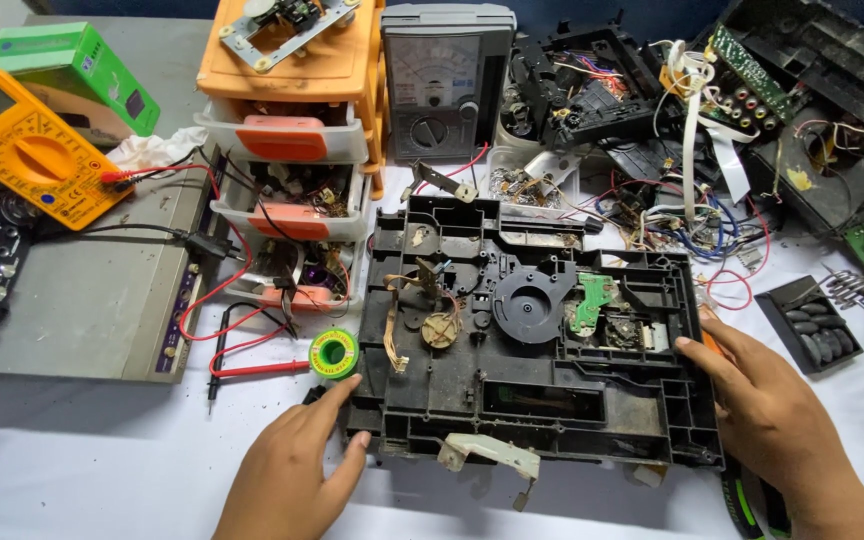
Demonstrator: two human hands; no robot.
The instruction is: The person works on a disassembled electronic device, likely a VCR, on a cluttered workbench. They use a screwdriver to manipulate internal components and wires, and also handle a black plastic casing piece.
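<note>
From the head camera, a black plastic chassis (537, 335) with exposed gears and a small green board is lying between the two hands. The left hand (287, 470) is pressing open fingers against its near-left corner, gripping nothing. The right hand (772, 415) is resting open on its right edge. A green solder spool (334, 353) is sitting just beyond the left fingertips.
</note>
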